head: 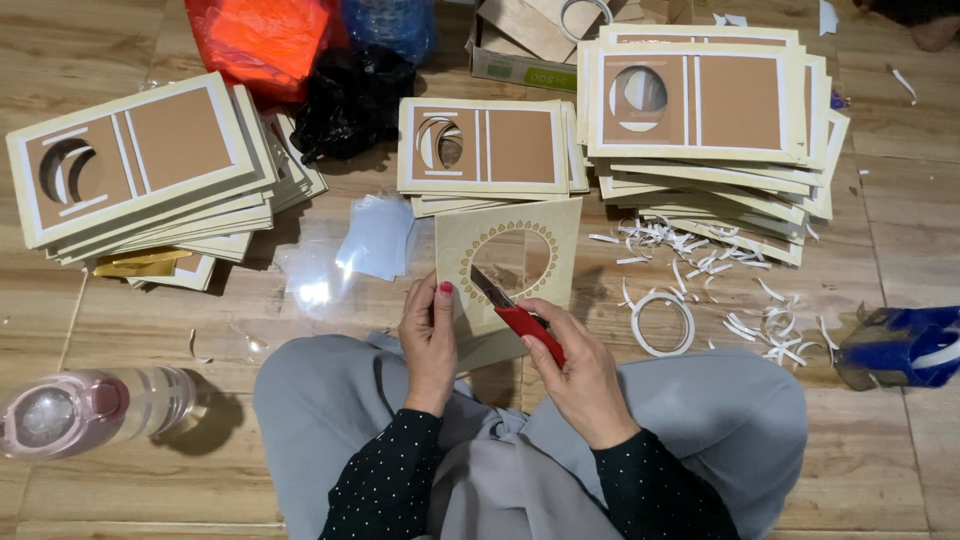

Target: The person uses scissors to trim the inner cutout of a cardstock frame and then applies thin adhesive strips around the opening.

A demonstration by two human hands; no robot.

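Observation:
My left hand (429, 335) grips the lower left edge of a cream card (508, 262) that has an oval window ringed with a gold pattern. My right hand (575, 362) holds a red utility knife (515, 312), whose dark blade points up into the lower left of the oval opening. The card rests tilted over my lap, above my grey-clad knees.
Stacks of cream and brown cut-out cards lie at the left (140, 160), centre (485, 150) and right (705, 130). White paper trimmings (700, 275) litter the wooden floor. A pink bottle (90, 410), a blue tape dispenser (900, 345), clear plastic sheets (375, 235) and bags (350, 95) lie around.

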